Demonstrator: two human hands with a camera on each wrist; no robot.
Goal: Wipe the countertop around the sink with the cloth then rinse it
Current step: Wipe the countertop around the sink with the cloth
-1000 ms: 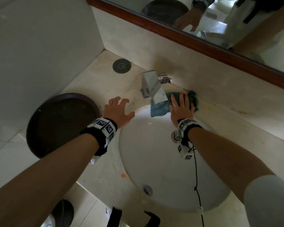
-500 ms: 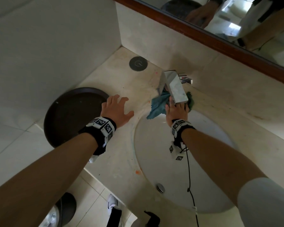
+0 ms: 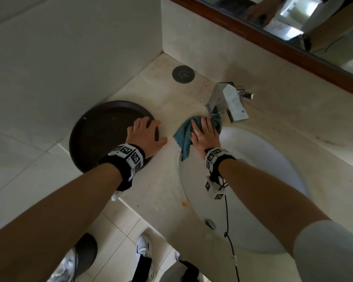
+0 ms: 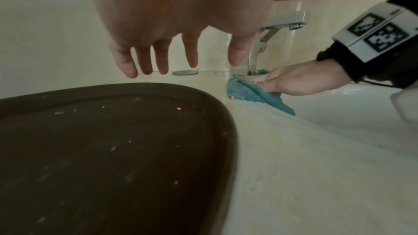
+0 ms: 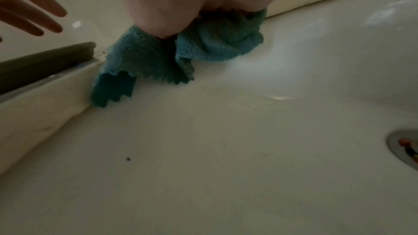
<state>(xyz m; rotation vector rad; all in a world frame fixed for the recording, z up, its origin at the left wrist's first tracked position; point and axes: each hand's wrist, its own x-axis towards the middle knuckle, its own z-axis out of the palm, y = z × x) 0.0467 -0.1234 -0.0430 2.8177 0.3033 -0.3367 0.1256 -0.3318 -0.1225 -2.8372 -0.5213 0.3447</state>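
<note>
Right hand (image 3: 205, 137) presses cloth (image 3: 183, 137) flat on desk (image 3: 163, 186) beside tap (image 3: 231, 102) (to wipe); left hand (image 3: 145, 137) spread, empty, hovers.

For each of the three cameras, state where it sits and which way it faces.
Head: worn on the head, looking down at the white oval sink; both forearms, left hand, and right hand pressing the teal microfibre cloth.
Left wrist: faces along spread fingers hovering above the round dark brown tray.
Right wrist: low over the basin, facing the palm on the cloth.
Shared: all three views show the cloth; the head and left wrist views also show the chrome tap.
</note>
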